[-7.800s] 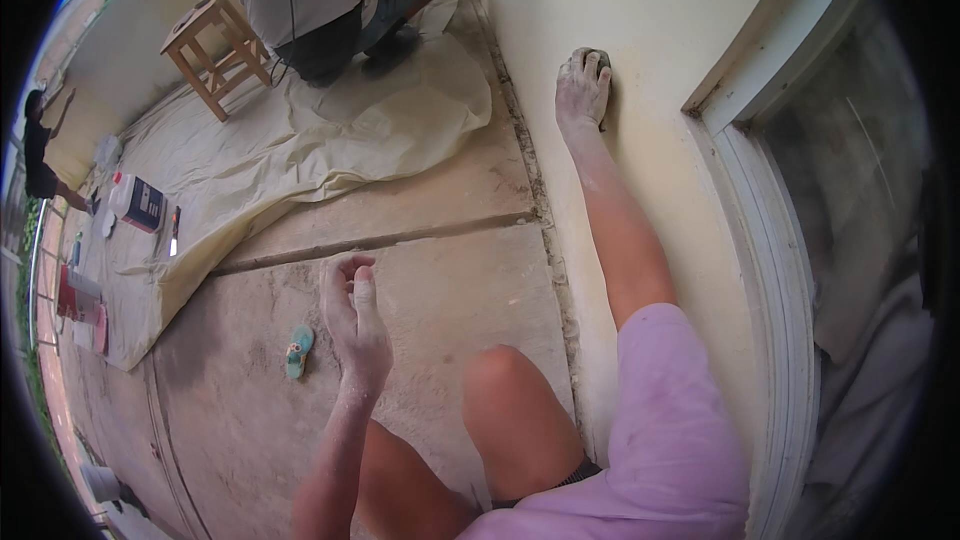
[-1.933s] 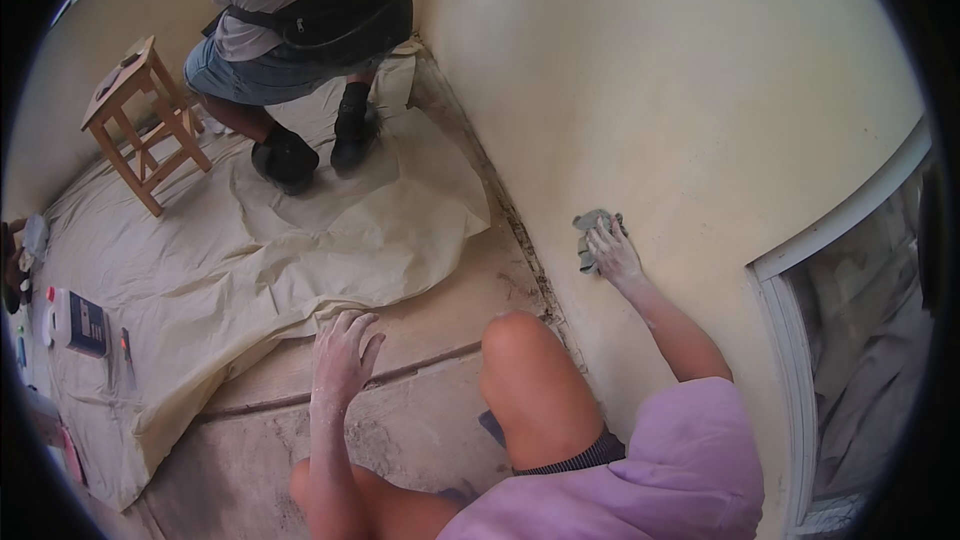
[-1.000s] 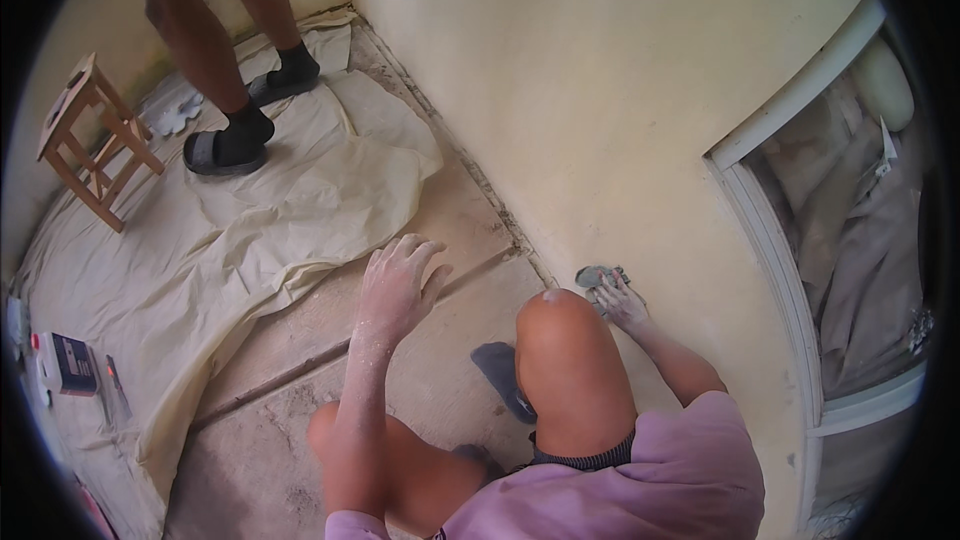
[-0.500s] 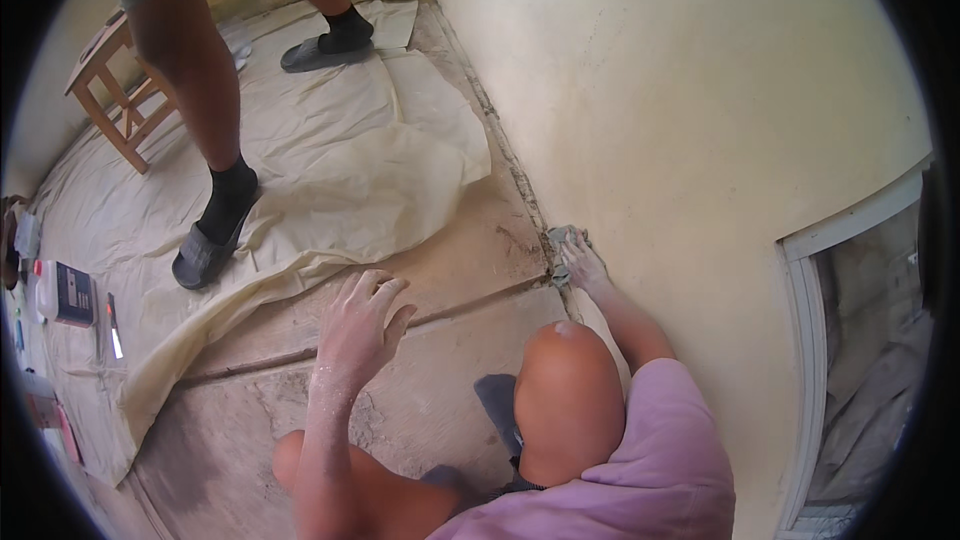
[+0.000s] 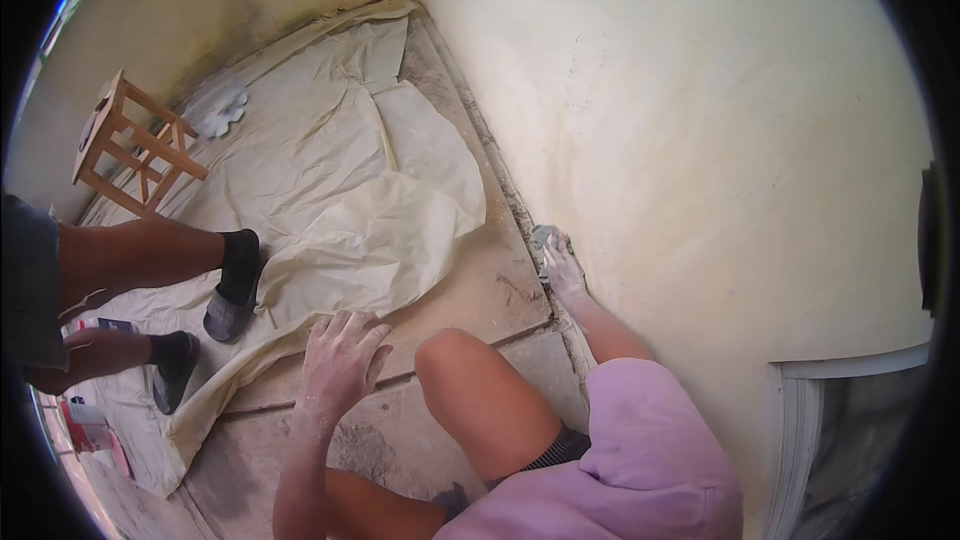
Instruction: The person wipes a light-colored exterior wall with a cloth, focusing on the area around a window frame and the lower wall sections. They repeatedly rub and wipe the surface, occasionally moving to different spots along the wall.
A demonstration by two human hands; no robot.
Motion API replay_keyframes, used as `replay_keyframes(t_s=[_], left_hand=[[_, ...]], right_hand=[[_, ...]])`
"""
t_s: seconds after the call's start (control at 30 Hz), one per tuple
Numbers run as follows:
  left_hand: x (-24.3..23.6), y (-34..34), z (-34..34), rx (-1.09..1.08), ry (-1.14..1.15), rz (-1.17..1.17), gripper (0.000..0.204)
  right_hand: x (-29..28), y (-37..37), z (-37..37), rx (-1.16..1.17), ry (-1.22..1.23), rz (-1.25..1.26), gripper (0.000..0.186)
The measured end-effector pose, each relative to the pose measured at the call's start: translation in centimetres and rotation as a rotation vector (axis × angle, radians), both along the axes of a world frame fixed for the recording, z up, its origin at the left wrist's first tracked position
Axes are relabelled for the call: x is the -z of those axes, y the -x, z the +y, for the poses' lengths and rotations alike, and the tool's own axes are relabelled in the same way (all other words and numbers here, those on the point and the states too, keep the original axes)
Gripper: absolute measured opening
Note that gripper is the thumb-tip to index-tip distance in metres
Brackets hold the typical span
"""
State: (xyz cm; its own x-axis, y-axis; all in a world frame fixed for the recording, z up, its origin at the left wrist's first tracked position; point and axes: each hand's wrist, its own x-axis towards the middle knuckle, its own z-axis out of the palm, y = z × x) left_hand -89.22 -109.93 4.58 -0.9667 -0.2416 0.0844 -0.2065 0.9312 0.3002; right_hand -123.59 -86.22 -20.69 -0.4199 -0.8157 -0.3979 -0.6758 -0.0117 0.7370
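At the foot of the cream wall (image 5: 680,170), my right hand (image 5: 563,268) presses a crumpled grey-green rag (image 5: 549,236) against the surface. Pale dust coats its fingers. Part of the rag is hidden beneath them. My left hand (image 5: 345,358), also dusty, hangs in front of my body over the bare floor. Its fingers are loosely bent and apart, with nothing in them. Along the wall's base runs a rough, dirty joint (image 5: 500,165) where it meets the floor tiles.
A creased cream drop cloth (image 5: 330,200) covers much of the floor. Another person's legs (image 5: 150,260), in dark socks and slides, stand on its left part. Behind them is a wooden stool (image 5: 140,145). A window frame (image 5: 800,440) sits at lower right.
The other person has stepped from the upper left to the left edge, partly hiding a container there. My view has shifted. My right hand remains on the rag at the wall's base.
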Motion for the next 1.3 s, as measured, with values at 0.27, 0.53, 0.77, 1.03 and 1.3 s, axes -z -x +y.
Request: replay_keyframes(t_s=[0.27, 0.53, 0.77, 1.03, 1.3], left_hand=[[-8.9, 4.7, -3.6, 0.154, 0.167, 0.035, 0.023], [-3.8, 10.7, -6.3, 0.433, 0.064, 0.098, 0.026], [-2.4, 21.0, 1.2, 0.819, -0.06, 0.318, 0.031], [-2.9, 22.9, 20.7, 1.004, -0.232, 0.976, 0.046], [-3.4, 16.0, 36.7, 1.517, 0.057, 1.251, 0.044]], right_hand=[[-2.2, -8.9, 11.2, 0.033, -0.212, -0.12, 0.052], [-2.9, -17.9, 23.2, 0.23, 0.217, -0.1, 0.042], [-9.8, -30.7, 34.4, 0.635, 0.824, 0.68, 0.028], [-18.6, -26.7, 34.8, 0.79, 2.558, 1.775, 0.056], [-18.8, -31.5, 36.9, 0.899, 2.027, 1.357, 0.069]])
